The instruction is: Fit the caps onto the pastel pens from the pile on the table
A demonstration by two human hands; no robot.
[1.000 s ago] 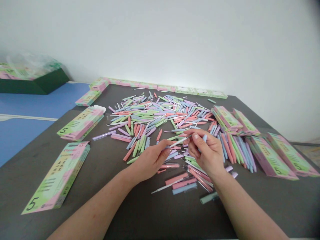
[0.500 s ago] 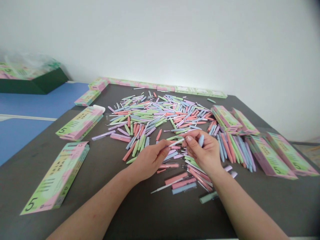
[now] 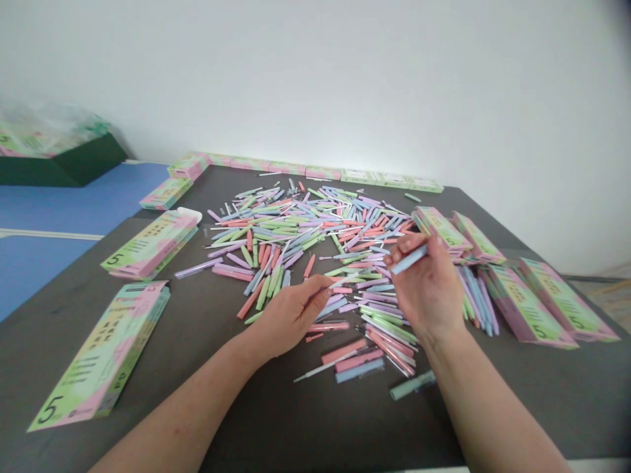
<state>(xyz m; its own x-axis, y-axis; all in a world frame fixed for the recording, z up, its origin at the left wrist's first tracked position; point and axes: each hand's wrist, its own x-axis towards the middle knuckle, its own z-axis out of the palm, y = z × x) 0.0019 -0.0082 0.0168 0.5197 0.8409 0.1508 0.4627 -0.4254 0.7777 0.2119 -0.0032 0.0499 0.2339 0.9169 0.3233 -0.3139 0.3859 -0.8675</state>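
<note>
My left hand point(image 3: 296, 312) is closed on a thin white pen refill point(image 3: 344, 281) that points up and right over the heap. To its right, my right hand point(image 3: 431, 282) is turned partly palm up, its thumb and fingers closed round a light blue pen barrel point(image 3: 410, 259). Between and beyond the hands lies a large pile of pen parts point(image 3: 296, 223) in green, pink, purple and blue. Nearer me are some pink barrels point(image 3: 359, 360), a loose white refill point(image 3: 323, 369) and a green barrel point(image 3: 411, 385).
Printed pen boxes lie at the left point(image 3: 101, 355) and right point(image 3: 535, 305) of the dark table point(image 3: 276, 420). A row of boxes point(image 3: 290, 169) lines the far edge. Sorted barrels point(image 3: 478, 295) lie beside the right-hand boxes. On a blue surface stands a dark green bin point(image 3: 64, 161).
My right hand has moved right, away from the refill in my left hand, and turned palm up with the blue barrel. My left hand has hardly moved.
</note>
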